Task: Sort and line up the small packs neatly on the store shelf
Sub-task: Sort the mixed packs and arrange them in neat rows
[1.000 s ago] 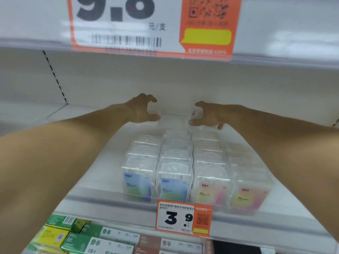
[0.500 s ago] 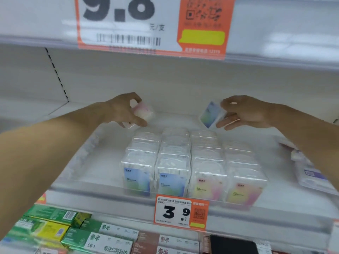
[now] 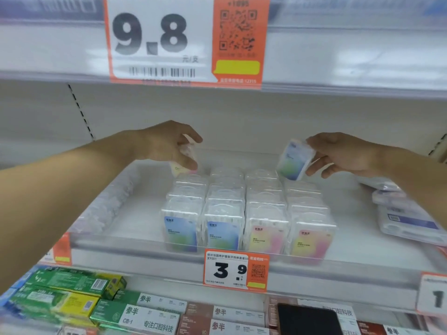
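Several clear small packs (image 3: 246, 213) stand in rows on the white shelf (image 3: 135, 218), blue-labelled ones on the left and pink-yellow ones on the right. My left hand (image 3: 167, 143) grips a pink-yellow pack (image 3: 185, 160) above the back of the leftmost row. Over the back right of the rows, my right hand (image 3: 343, 154) holds a tilted blue-green pack (image 3: 294, 160).
An orange 3.9 price tag (image 3: 235, 270) hangs on the shelf's front rail. Flat white packages (image 3: 408, 218) lie at the shelf's right. Green and brown boxes (image 3: 135, 313) fill the shelf below. A large 9.8 tag (image 3: 186, 39) hangs on the shelf above.
Both hands reached to the back of the shelf empty, then each took a pack and drew it forward and up. The right hand's pack has moved further right.
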`<act>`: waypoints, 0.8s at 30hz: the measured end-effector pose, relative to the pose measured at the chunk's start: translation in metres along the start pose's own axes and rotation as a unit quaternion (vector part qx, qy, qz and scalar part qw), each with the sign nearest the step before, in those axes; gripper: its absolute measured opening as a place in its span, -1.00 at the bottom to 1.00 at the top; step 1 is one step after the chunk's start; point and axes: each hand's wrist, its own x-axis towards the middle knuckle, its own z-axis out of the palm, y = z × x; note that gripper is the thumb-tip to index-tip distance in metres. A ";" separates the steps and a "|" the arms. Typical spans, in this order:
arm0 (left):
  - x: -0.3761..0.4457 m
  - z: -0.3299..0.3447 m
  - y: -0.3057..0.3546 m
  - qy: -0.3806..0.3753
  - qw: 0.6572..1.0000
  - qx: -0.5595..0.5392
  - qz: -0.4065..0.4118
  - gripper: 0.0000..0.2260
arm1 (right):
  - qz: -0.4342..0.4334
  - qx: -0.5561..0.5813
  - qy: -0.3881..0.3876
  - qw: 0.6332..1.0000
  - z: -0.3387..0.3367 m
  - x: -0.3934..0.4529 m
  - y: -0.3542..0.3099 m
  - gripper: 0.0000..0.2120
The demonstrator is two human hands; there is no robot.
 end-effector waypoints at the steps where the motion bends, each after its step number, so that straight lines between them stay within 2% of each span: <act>1: 0.000 0.003 0.002 -0.019 1.000 0.010 -0.007 -0.45 | 0.005 -0.009 -0.005 1.000 0.000 -0.001 0.002 -0.66; 3: 0.000 0.007 0.003 -0.065 0.998 0.009 -0.017 -0.52 | 0.014 -0.020 -0.019 1.000 0.001 -0.003 0.005 -0.67; 6: -0.002 0.012 0.000 -0.112 0.992 -0.053 -0.038 -0.62 | 0.023 -0.021 -0.039 0.999 0.003 -0.005 0.010 -0.73; 10: -0.003 0.014 -0.011 -0.055 0.990 -0.113 -0.069 -0.59 | 0.030 -0.008 -0.049 0.998 0.004 -0.008 0.013 -0.79; 14: -0.008 0.014 -0.007 -0.034 0.989 -0.132 -0.061 -0.60 | 0.031 -0.016 -0.059 0.998 0.006 -0.011 0.013 -0.71; 16: -0.007 0.014 -0.006 -0.007 0.988 -0.137 -0.064 -0.58 | 0.014 -0.021 -0.027 0.999 0.009 -0.009 0.013 -0.66; 20: -0.007 0.010 -0.005 0.064 0.981 -0.172 -0.065 -0.56 | -0.053 0.022 0.053 0.997 0.013 -0.002 -0.014 -0.72; 22: -0.008 0.005 -0.003 0.138 0.967 -0.204 -0.059 -0.58 | -0.094 0.051 0.048 0.993 0.019 0.005 -0.040 -0.75; 24: -0.010 0.000 -0.002 0.224 0.939 -0.258 -0.043 -0.62 | -0.119 0.039 0.021 0.992 0.033 0.013 -0.068 -0.78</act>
